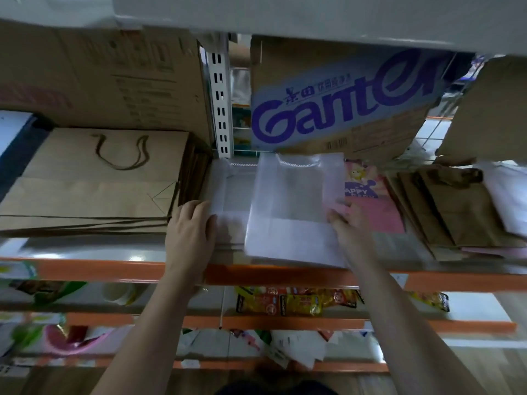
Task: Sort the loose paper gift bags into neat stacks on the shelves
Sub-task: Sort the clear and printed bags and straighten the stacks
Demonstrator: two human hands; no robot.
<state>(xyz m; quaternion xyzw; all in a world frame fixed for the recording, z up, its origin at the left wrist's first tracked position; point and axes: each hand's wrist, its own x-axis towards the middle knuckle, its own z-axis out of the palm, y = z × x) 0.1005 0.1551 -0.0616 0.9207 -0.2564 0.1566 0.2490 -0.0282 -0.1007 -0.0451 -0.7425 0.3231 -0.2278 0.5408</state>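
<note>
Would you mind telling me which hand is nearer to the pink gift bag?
Right. The right hand touches the pink gift bag's left edge; the left hand rests beyond the white bag.

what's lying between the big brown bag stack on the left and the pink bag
In the head view, white paper bags lie between the brown bag stack and the pink bag, with both hands on them.

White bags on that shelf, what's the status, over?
Left hand flat on the white stack. Right hand gripping the top white bag, which sits skewed. Pink bag right alongside, brown stack to the left.
</note>
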